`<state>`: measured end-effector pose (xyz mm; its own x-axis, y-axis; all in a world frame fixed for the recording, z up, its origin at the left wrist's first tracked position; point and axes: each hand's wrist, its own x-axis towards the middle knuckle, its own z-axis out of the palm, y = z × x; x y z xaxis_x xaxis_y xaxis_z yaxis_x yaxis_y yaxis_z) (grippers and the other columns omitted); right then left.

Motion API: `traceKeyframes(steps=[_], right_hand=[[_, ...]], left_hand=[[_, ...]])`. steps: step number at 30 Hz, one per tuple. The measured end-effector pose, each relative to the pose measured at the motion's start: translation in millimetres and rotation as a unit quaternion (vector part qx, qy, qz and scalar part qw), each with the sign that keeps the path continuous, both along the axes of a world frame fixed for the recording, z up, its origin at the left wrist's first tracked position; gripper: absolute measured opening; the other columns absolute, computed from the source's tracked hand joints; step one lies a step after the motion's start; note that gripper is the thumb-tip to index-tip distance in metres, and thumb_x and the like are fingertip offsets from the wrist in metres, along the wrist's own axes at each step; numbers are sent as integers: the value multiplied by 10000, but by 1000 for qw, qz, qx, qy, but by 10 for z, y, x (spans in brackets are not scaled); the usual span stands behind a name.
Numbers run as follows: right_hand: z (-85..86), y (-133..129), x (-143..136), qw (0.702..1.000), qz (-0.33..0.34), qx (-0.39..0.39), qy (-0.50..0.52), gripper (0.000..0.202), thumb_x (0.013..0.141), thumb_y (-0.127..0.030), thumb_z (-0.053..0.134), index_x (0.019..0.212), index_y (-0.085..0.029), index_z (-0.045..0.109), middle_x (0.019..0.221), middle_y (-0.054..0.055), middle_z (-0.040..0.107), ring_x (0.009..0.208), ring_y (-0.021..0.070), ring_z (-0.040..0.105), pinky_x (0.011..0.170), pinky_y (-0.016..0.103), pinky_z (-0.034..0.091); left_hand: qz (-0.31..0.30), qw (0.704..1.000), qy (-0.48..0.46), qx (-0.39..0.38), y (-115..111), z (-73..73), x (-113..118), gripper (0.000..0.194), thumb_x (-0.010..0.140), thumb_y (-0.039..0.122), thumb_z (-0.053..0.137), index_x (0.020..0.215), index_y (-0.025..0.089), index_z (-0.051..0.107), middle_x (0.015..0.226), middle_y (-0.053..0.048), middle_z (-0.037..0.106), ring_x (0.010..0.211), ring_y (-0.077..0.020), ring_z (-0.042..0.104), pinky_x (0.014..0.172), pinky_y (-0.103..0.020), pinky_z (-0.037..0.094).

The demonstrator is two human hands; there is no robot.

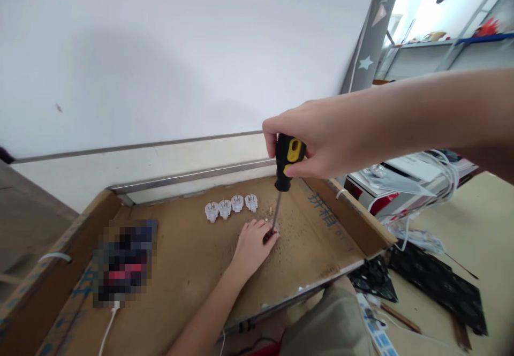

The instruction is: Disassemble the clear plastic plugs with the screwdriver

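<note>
My right hand (311, 136) is wrapped round the black and yellow handle of a screwdriver (283, 171), whose thin shaft points steeply down. Its tip ends at the fingertips of my left hand (254, 242), which rests on the cardboard with its fingers curled round a small piece. That piece is mostly covered by the fingers, so its kind cannot be made out. A small brass-coloured part (270, 211) lies just beyond the left hand. Several white plugs (237, 203) stand in a row to its left, metal pins up.
The cardboard-lined tray (180, 270) has raised sides and dark specks scattered near the hands. A pixelated device (124, 262) with a white cable lies at the left. A white wall (160, 67) rises behind. Black panels (437, 281) and a power strip (375, 324) are on the floor at right.
</note>
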<state>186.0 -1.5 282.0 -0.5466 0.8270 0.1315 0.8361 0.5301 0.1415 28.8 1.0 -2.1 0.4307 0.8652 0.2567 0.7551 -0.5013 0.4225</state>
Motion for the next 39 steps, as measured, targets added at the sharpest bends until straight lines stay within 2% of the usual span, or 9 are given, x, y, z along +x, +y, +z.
traceKeyframes(steps=[7,14,16,20,23,27,29,32,39], right_hand=[[142,-163,-64,997,55,-32,-48,287,740,-445,559,965,-267,560,819,-6,607,675,119,532,573,253,307],[40,-113,-118,983,124,-89,106,226,769,-406,568,772,-181,537,721,-15,577,611,64,489,561,215,334],[-109,-61,-148,940,168,-161,251,214,778,-369,571,792,-163,517,765,-6,594,635,51,503,590,200,375],[-590,44,-213,752,157,-322,553,308,771,-444,563,728,-161,451,616,-17,547,564,75,532,564,224,436],[-850,25,-236,652,112,-261,703,362,759,-437,582,615,-165,391,476,-53,421,393,46,391,432,216,351],[-812,-74,-152,573,109,-191,790,256,739,-282,575,604,-175,385,431,-65,379,330,41,310,350,200,243],[-718,-100,-86,556,117,-186,801,229,719,-242,549,583,-174,378,413,-64,348,315,37,276,339,198,218],[-659,-99,-33,568,113,-172,797,248,710,-244,544,555,-170,366,409,-56,338,313,38,270,337,204,219],[-803,-41,-78,576,99,-199,786,227,731,-235,540,594,-169,371,425,-62,362,328,28,294,351,194,235]], left_hand=[[-19,1000,-1,-4,6,-2,-44,153,874,321,505,859,223,620,875,-8,615,883,-195,522,764,-317,362],[-28,999,-12,-27,17,21,-59,121,841,327,565,894,238,627,883,5,622,890,-197,526,784,-325,362],[-22,999,-16,-26,15,14,-43,117,841,316,566,903,237,624,893,2,626,898,-200,527,790,-328,362],[-11,999,-19,-27,22,1,-18,102,830,316,583,864,225,614,886,4,628,889,-200,531,779,-325,364],[-10,1000,-11,-23,28,5,-19,120,834,331,577,825,214,600,862,2,619,867,-198,531,757,-319,363],[-16,1000,-14,-14,26,9,-27,125,839,333,569,839,211,594,872,-4,614,866,-194,529,756,-314,361],[-19,1000,-18,-14,23,9,-29,116,837,324,571,850,211,597,884,-5,616,879,-194,529,762,-314,360],[-22,999,-26,-15,23,6,-24,102,845,309,559,864,220,604,901,1,626,898,-190,528,787,-318,356],[-18,1000,-21,-12,35,-4,-2,107,860,290,534,833,222,612,886,5,644,880,-183,532,801,-327,351]])
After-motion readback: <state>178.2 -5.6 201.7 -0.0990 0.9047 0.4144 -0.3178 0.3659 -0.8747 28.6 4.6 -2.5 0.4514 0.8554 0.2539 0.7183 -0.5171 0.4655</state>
